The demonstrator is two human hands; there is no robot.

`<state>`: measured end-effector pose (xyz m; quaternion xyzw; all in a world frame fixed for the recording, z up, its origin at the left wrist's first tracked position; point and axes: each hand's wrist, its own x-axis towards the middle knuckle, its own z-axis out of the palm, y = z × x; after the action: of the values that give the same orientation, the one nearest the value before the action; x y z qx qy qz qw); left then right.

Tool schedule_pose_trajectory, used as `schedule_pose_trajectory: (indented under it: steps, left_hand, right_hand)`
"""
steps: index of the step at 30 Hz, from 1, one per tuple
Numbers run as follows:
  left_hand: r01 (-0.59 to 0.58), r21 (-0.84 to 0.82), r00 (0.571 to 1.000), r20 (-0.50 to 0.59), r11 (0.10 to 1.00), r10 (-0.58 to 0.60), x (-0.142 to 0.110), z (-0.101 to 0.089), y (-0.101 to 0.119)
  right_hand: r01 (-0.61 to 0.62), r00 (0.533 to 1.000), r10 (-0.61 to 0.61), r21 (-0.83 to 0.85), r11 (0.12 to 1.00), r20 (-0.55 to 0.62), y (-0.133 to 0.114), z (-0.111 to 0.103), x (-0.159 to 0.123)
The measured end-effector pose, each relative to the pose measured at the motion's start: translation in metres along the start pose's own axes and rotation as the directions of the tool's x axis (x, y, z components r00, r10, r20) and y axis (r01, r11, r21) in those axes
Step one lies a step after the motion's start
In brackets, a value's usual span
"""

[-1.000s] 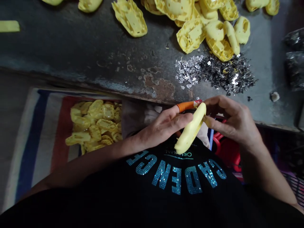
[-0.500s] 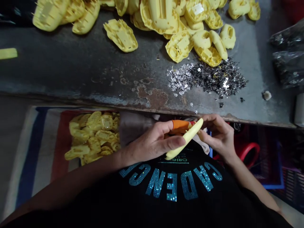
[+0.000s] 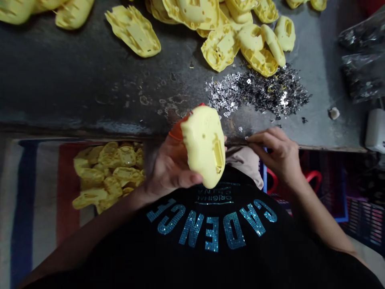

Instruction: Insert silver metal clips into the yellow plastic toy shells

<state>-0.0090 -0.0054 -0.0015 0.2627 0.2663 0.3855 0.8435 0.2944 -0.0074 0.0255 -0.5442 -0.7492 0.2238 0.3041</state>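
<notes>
My left hand [image 3: 173,168] is closed around a yellow plastic shell [image 3: 204,144], its smooth outer face with a long slot turned up to me. Orange finger cots [image 3: 177,131] show behind the shell's edge; the rest of those fingers are hidden. At the bench edge my right hand [image 3: 275,150] pinches a tiny shiny metal clip [image 3: 247,138] between thumb and forefinger. Beyond it a heap of small metal clips [image 3: 261,94] is spread on the bench, with a few loose ones nearer the edge.
Several more yellow shells [image 3: 135,32] lie across the back of the grey bench [image 3: 75,80]. Below left, a pile of shells [image 3: 111,172] rests on striped cloth [image 3: 27,200]. Plastic bags of dark parts [image 3: 361,76] lie at the right, above a blue crate [image 3: 341,200].
My left hand has moved left and turned the shell from edge-on to its outer face. My right hand has come away from the shell to the bench edge and now pinches a clip.
</notes>
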Motion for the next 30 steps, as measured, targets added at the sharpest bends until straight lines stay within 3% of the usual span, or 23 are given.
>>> schedule_pose_trajectory:
  steps: [2, 4, 12, 18, 21, 24, 26, 30]
  left_hand:
    - [-0.142, 0.025, 0.989, -0.024, 0.990, 0.143, 0.006, 0.004, 0.001]
    - [-0.183, 0.038, 0.982, -0.029, 0.982, 0.185, 0.011, 0.009, 0.001]
    - [0.011, -0.030, 0.998, -0.063, 0.999, -0.012, 0.016, 0.023, -0.003]
    - [0.108, -0.090, 0.994, 0.035, 0.990, -0.105, 0.021, 0.021, -0.014]
    - [0.191, -0.079, 0.978, 0.099, 0.978, -0.183, 0.023, 0.019, -0.016]
    - [0.257, -0.053, 0.954, 0.174, 0.965, -0.245, 0.024, 0.018, -0.015]
    - [0.286, -0.041, 0.939, 0.211, 0.957, -0.272, 0.023, 0.019, -0.014]
    - [0.308, -0.026, 0.925, 0.241, 0.951, -0.293, 0.020, 0.023, -0.011]
  right_hand:
    - [0.106, 0.994, -0.109, -0.221, 0.969, 0.000, 0.017, -0.010, 0.009]
    - [0.173, 0.985, -0.161, -0.252, 0.952, 0.067, 0.028, -0.012, 0.016]
    - [0.196, 0.974, -0.167, -0.202, 0.960, 0.153, 0.028, -0.010, 0.006]
    - [0.235, 0.969, -0.249, -0.369, 0.899, 0.010, 0.025, -0.005, -0.007]
    - [0.162, 0.986, -0.165, -0.107, 0.981, -0.023, 0.004, -0.009, -0.006]
    - [0.071, 0.997, -0.076, 0.227, 0.971, 0.015, -0.023, -0.016, 0.003]
    - [0.034, 0.995, -0.061, 0.312, 0.949, 0.078, -0.035, -0.019, 0.012]
    - [0.048, 0.984, -0.102, 0.328, 0.944, 0.149, -0.043, -0.020, 0.026]
